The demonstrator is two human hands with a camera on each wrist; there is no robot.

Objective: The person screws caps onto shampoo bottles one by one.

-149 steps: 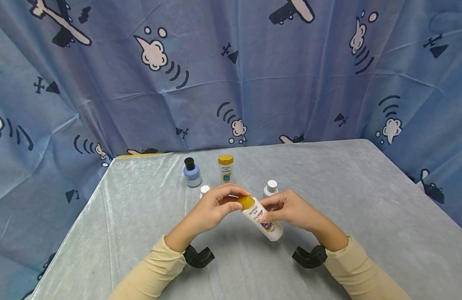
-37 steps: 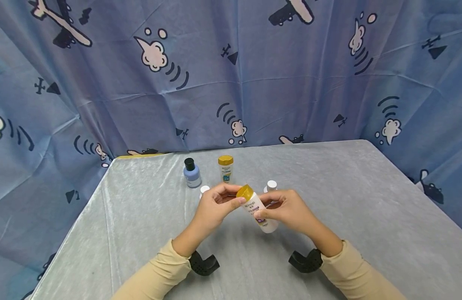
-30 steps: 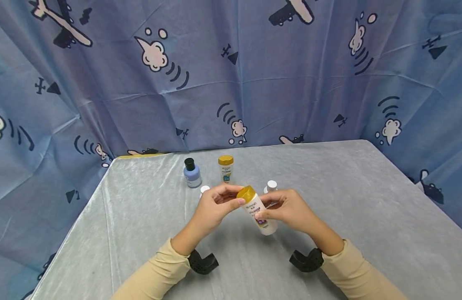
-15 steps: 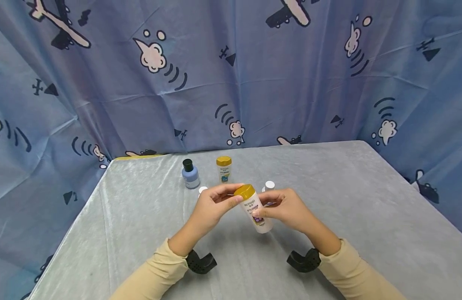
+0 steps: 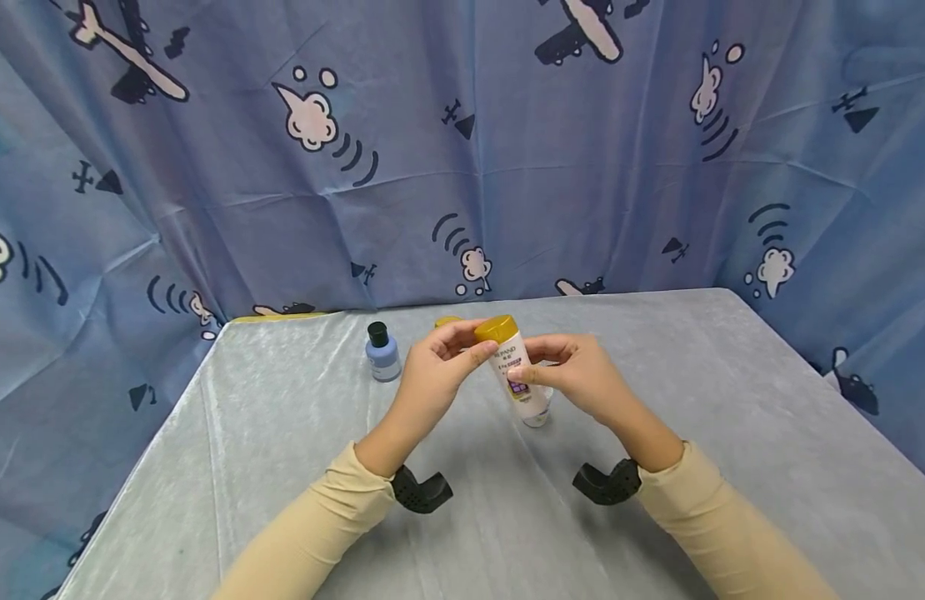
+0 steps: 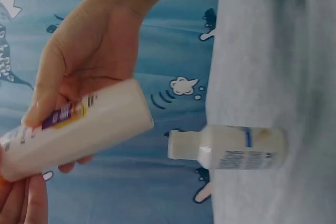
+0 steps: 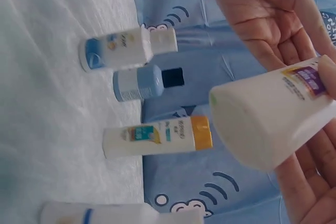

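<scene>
Both hands hold up a white plastic bottle (image 5: pixel 517 379) with a yellow cap and a purple label patch, tilted with its cap toward the left. The left hand (image 5: pixel 430 379) pinches the yellow cap (image 5: pixel 497 328) between thumb and fingers. My right hand (image 5: pixel 578 375) grips the body, its thumb lying across the label. In the right wrist view the bottle's base (image 6: pixel 142 106) seen from the left wrist faces outward as well, with the table behind and below. Behind the hands, a second yellow-capped bottle (image 7: pixel 157 139) stands upright, mostly hidden in the head view.
A blue bottle (image 5: pixel 383 357) with a black cap stands behind the left hand. A white bottle with a blue label (image 7: pixel 115 51) and another white-capped bottle (image 6: pixel 241 148) also stand on the grey cloth-covered table (image 5: pixel 282 467). A patterned blue curtain (image 5: pixel 402 158) hangs behind.
Both hands have raised the yellow-capped bottle and moved it slightly away from the body. It leans less than before and now overlaps the bottles behind it.
</scene>
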